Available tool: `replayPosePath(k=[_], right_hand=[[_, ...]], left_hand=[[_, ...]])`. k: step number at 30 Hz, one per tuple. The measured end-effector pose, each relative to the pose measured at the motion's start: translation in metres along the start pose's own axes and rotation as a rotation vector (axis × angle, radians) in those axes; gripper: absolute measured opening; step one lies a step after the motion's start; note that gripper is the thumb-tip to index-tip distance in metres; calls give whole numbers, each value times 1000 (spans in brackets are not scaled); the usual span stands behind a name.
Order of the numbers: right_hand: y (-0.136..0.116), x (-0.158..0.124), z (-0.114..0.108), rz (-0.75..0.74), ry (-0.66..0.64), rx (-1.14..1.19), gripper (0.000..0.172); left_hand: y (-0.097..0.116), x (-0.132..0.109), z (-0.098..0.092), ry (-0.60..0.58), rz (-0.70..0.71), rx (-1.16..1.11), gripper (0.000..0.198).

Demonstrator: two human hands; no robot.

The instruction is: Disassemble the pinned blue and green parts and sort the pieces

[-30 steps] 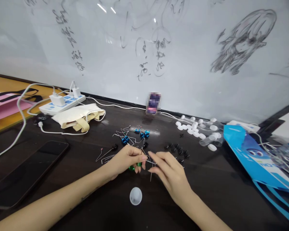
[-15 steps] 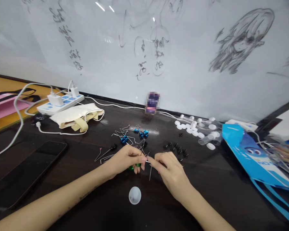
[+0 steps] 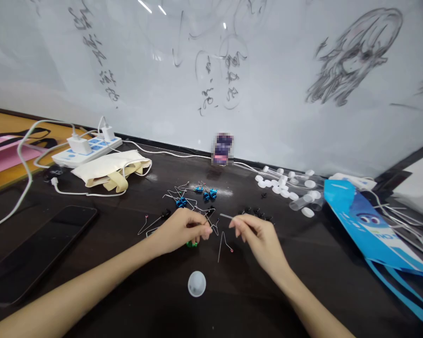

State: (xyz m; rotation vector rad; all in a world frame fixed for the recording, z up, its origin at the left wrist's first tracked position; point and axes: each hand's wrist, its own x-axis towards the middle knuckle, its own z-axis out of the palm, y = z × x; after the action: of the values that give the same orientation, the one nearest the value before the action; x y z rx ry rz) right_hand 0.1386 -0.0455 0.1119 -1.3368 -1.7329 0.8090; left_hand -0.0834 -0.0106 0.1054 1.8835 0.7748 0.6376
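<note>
My left hand (image 3: pixel 185 229) is closed in a pinch above the table; what lies between its fingertips is too small to make out. A shiny green piece (image 3: pixel 192 244) shows just below those fingers. My right hand (image 3: pixel 259 234), apart from the left, pinches a thin pale-grey rod (image 3: pixel 226 216) that points left. Between and below the hands lies a bent wire (image 3: pixel 223 241) with a small pink-tipped loop. Beyond the left hand is a loose pile of bent wires with blue metallic pieces (image 3: pixel 181 202). Small black pieces (image 3: pixel 257 212) lie behind the right hand, partly hidden by it.
A small translucent cup (image 3: pixel 197 284) stands in front. White caps and clear tubes (image 3: pixel 299 202) lie at back right, beside a blue bag (image 3: pixel 366 225). At left are a dark phone (image 3: pixel 42 249), a cream pouch (image 3: pixel 105 169) and a power strip (image 3: pixel 91 150). A whiteboard (image 3: pixel 155 103) rises behind.
My hands have come apart: the right has moved to the right with the pale rod, while the left stays nearly in place. The bent wire between them now shows fully.
</note>
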Motion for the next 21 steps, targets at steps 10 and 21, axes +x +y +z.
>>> replayPosePath(k=[10,21], right_hand=[[9,4,0,23,92,43,29],[8,4,0,22,85,37,28]], left_hand=[[0,-9,1,-506,-46,-56,18],[2,-5,5,-195,-9,236,31]])
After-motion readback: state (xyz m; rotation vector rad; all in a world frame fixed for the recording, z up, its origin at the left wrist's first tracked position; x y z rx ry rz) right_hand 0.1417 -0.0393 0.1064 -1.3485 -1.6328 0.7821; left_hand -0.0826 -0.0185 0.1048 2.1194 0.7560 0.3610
